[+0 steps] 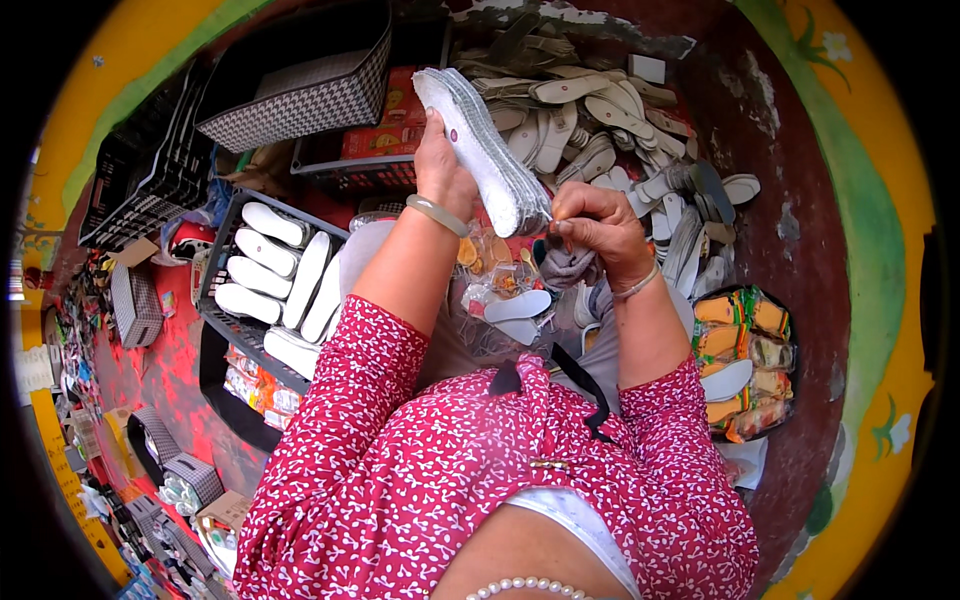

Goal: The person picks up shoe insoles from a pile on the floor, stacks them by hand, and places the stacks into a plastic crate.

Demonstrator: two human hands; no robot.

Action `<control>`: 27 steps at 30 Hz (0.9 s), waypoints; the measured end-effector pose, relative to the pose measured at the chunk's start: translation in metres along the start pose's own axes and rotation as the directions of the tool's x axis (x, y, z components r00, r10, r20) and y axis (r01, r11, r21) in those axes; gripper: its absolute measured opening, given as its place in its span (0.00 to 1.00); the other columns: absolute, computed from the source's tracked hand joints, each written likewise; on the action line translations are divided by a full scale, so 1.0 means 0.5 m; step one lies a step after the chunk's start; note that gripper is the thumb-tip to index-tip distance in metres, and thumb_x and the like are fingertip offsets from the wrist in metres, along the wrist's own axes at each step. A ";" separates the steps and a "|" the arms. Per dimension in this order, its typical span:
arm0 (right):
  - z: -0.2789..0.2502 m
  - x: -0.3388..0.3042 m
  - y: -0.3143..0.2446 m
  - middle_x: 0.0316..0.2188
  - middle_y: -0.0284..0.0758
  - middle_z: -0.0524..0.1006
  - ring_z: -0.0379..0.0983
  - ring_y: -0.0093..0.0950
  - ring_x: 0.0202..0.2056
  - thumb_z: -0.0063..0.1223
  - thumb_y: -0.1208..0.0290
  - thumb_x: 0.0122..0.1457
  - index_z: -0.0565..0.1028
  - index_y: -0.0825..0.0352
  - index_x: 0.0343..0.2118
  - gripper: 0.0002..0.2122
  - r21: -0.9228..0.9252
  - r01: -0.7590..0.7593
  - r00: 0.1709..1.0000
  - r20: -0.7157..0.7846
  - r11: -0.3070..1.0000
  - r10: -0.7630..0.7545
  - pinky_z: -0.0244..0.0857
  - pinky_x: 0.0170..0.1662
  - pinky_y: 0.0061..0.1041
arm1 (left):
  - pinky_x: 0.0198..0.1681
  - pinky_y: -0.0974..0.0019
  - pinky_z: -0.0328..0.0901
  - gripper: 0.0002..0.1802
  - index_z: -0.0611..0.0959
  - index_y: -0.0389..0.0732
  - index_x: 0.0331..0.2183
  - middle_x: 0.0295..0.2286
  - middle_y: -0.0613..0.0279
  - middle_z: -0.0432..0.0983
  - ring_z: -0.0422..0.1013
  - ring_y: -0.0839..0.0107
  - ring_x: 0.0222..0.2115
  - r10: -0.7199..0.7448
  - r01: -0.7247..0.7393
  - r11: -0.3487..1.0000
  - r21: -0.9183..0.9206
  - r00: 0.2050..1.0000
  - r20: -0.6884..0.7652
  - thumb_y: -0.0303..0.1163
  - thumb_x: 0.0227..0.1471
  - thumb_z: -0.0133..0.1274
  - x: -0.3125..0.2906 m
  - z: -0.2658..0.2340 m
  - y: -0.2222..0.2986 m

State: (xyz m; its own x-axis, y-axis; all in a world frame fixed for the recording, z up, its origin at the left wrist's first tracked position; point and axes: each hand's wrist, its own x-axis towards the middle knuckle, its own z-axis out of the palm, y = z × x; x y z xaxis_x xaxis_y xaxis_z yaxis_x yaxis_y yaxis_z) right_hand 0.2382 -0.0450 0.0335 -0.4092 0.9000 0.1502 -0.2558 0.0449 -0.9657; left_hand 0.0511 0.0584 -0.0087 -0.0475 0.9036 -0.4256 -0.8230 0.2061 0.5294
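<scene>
Stack of pale insoles (480,145), one: raised, tilted, lower end toward the right hand (607,232). Left hand (446,170): wrapped around the stack's side. Right hand: thumb and forefinger pressed together beside that lower end; whether on anything thin, cannot tell. Care: left grip firm, layers squared, right fingertips light near the edges

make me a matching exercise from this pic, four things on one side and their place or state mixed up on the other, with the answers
Things
1. insole stack
2. crate
3. large basket
4. loose insoles

Places and states
a. black-and-white patterned, top left
b. heaped at the upper right
c. gripped by the left of the two hands
d. filled with white insoles, left of the person

Pairs: 1-c, 2-d, 3-a, 4-b
</scene>
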 end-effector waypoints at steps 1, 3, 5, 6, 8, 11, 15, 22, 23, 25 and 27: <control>0.000 0.000 -0.002 0.23 0.31 0.71 0.65 0.18 0.26 0.56 0.77 0.48 0.73 0.71 0.22 0.04 0.001 -0.010 1.000 0.016 1.000 0.010 0.57 0.29 0.16 | 0.44 0.55 0.64 0.24 0.71 0.39 0.47 0.41 0.56 0.72 0.68 0.60 0.39 0.016 -0.016 1.000 -0.015 1.000 0.001 0.47 0.60 0.35 0.003 -0.002 0.000; -0.014 -0.004 0.004 0.21 0.32 0.71 0.65 0.20 0.24 0.56 0.77 0.47 0.73 0.72 0.20 0.05 0.067 0.054 0.986 0.151 0.996 -0.063 0.58 0.28 0.19 | 0.44 0.55 0.64 0.24 0.71 0.39 0.47 0.41 0.57 0.72 0.69 0.60 0.39 0.044 -0.043 0.998 -0.048 0.999 0.008 0.47 0.60 0.35 0.004 -0.001 0.002; -0.029 -0.013 -0.011 0.17 0.35 0.71 0.65 0.24 0.20 0.55 0.76 0.45 0.73 0.72 0.16 0.06 0.177 0.013 0.933 0.352 0.984 -0.076 0.59 0.25 0.23 | 0.45 0.55 0.64 0.25 0.71 0.38 0.47 0.42 0.57 0.71 0.69 0.60 0.39 0.094 -0.095 0.995 -0.039 0.995 -0.026 0.48 0.59 0.35 -0.001 0.003 0.018; -0.043 -0.014 -0.016 0.17 0.35 0.71 0.66 0.24 0.20 0.55 0.75 0.45 0.73 0.72 0.16 0.07 0.181 -0.018 0.920 0.388 0.983 -0.055 0.59 0.24 0.23 | 0.45 0.55 0.64 0.25 0.70 0.38 0.47 0.42 0.56 0.71 0.69 0.60 0.39 0.123 -0.124 0.992 -0.038 0.992 -0.040 0.48 0.59 0.36 -0.003 0.006 0.027; -0.082 -0.022 -0.003 0.17 0.35 0.72 0.66 0.23 0.20 0.55 0.71 0.50 0.74 0.71 0.17 0.10 0.155 0.010 0.976 0.215 0.988 -0.043 0.59 0.23 0.21 | 0.45 0.56 0.65 0.25 0.70 0.38 0.47 0.42 0.56 0.71 0.69 0.60 0.39 0.099 -0.099 0.995 -0.001 0.995 0.028 0.48 0.59 0.36 -0.006 0.013 0.026; -0.098 0.003 -0.003 0.26 0.32 0.74 0.68 0.18 0.27 0.55 0.60 0.54 0.74 0.73 0.39 0.18 -0.027 -0.117 0.932 -0.349 0.993 0.101 0.63 0.32 0.16 | 0.37 0.62 0.68 0.23 0.72 0.39 0.44 0.35 0.58 0.73 0.70 0.67 0.33 0.053 -0.092 0.984 0.151 0.967 0.249 0.47 0.58 0.40 -0.010 0.011 0.001; -0.065 0.031 0.034 0.38 0.34 0.73 0.69 0.20 0.38 0.61 0.60 0.49 0.61 0.72 0.54 0.33 -0.098 -0.178 0.928 -0.348 0.979 0.134 0.62 0.44 0.19 | 0.22 0.78 0.61 0.16 0.74 0.39 0.36 0.24 0.70 0.71 0.64 0.84 0.20 0.105 -0.307 0.857 0.414 0.890 0.443 0.44 0.56 0.46 -0.049 0.031 -0.048; -0.055 0.048 0.092 0.35 0.31 0.74 0.69 0.19 0.36 0.60 0.69 0.51 0.70 0.71 0.42 0.18 0.178 -0.011 0.874 -0.477 0.984 0.096 0.63 0.41 0.17 | 0.25 0.77 0.65 0.19 0.73 0.34 0.39 0.28 0.63 0.73 0.68 0.80 0.24 0.094 -0.479 0.652 0.588 0.820 0.564 0.37 0.50 0.55 -0.075 0.025 -0.091; -0.060 0.045 0.080 0.35 0.31 0.74 0.69 0.19 0.36 0.60 0.69 0.51 0.71 0.71 0.42 0.17 0.198 0.001 0.876 -0.474 0.980 0.095 0.63 0.41 0.17 | 0.27 0.77 0.65 0.18 0.73 0.35 0.40 0.29 0.65 0.72 0.68 0.80 0.26 0.045 -0.458 0.659 0.596 0.815 0.577 0.37 0.50 0.55 -0.079 0.028 -0.087; -0.066 0.040 0.048 0.35 0.31 0.75 0.69 0.19 0.36 0.59 0.70 0.51 0.72 0.70 0.41 0.16 0.238 0.024 0.880 -0.466 0.971 0.093 0.64 0.41 0.17 | 0.31 0.77 0.64 0.18 0.72 0.37 0.41 0.30 0.67 0.72 0.67 0.81 0.30 -0.053 -0.416 0.671 0.614 0.800 0.598 0.36 0.51 0.55 -0.091 0.034 -0.076; -0.064 0.032 0.039 0.36 0.31 0.75 0.70 0.20 0.36 0.59 0.71 0.51 0.73 0.70 0.41 0.15 0.234 0.065 0.874 -0.482 0.970 0.058 0.64 0.41 0.18 | 0.31 0.76 0.65 0.19 0.72 0.36 0.42 0.31 0.65 0.72 0.67 0.81 0.30 -0.009 -0.519 0.627 0.580 0.740 0.672 0.36 0.50 0.55 -0.085 0.027 -0.085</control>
State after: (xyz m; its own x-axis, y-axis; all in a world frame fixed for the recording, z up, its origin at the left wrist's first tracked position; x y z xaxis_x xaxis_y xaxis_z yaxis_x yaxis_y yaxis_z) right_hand 0.2547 -0.0159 0.0102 0.0495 0.9984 -0.0266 -0.4797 0.0004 -0.8774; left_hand 0.0957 0.0164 -0.0031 0.3533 0.9193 0.1734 -0.1632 -0.1220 0.9790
